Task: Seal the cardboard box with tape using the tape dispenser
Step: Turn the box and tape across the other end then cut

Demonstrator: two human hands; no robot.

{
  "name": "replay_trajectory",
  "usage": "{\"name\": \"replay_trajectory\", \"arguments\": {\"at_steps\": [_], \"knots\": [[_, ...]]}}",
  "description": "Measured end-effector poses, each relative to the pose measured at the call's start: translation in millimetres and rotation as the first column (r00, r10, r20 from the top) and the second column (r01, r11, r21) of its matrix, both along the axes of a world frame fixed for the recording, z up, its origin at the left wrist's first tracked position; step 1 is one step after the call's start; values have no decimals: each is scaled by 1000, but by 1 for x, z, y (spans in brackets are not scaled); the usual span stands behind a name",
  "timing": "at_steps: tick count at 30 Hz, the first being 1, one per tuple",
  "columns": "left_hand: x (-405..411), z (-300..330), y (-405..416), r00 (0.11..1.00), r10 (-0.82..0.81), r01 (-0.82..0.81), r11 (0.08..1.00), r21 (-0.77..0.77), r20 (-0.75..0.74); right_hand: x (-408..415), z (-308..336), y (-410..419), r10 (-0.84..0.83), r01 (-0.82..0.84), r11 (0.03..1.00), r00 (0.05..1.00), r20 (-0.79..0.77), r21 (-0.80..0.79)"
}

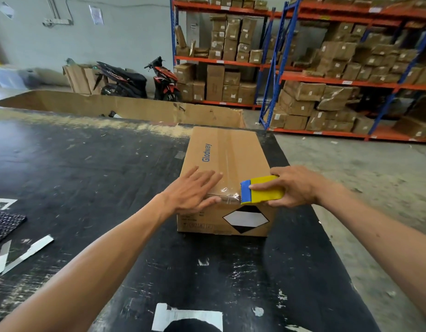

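Black tabletop (pixel 87 164) held the box (pixel 227 159). Left hand (pixel 193 190) lay flat, pinning tape (pixel 227 198); right hand (pixel 295 185) gripped the tape dispenser (pixel 262 190), pulling it tight.

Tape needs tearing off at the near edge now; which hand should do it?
Right. The right hand already grips the tape dispenser at the cardboard box's near edge; the left hand lies flat, pinning the tape.
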State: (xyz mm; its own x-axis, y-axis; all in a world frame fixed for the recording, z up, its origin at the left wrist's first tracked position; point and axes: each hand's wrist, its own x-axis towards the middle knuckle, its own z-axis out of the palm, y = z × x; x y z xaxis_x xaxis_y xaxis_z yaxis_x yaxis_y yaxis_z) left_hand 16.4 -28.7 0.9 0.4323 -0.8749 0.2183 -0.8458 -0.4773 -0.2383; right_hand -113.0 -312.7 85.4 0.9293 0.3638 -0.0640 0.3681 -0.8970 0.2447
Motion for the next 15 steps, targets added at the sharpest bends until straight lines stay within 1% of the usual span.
{"name": "replay_trajectory", "arguments": {"at_steps": [3, 5, 9, 13, 15], "knots": [[-1, 2, -32, 996, -87, 87, 996, 19, 7, 1, 2, 3, -2, 2, 1000, 1000, 24, -5], [-1, -3, -49, 992, -128, 128, 991, 39, 11, 3, 1, 2, -9, 8, 1000, 998, 58, 24], [-1, -17, -59, 994, -75, 82, 993, 85, -81, 6, -3, 0, -9, 3, 998, 996, 92, 62], [0, -15, -59, 991, -69, 81, 992, 101, -116, 3, -6, -4, 33, -42, 998, 986, 162, 51], [0, -14, -58, 989, -68, 81, 992, 98, -128, 2, -7, -6, 57, -66, 997, 985, 163, 47]]}}
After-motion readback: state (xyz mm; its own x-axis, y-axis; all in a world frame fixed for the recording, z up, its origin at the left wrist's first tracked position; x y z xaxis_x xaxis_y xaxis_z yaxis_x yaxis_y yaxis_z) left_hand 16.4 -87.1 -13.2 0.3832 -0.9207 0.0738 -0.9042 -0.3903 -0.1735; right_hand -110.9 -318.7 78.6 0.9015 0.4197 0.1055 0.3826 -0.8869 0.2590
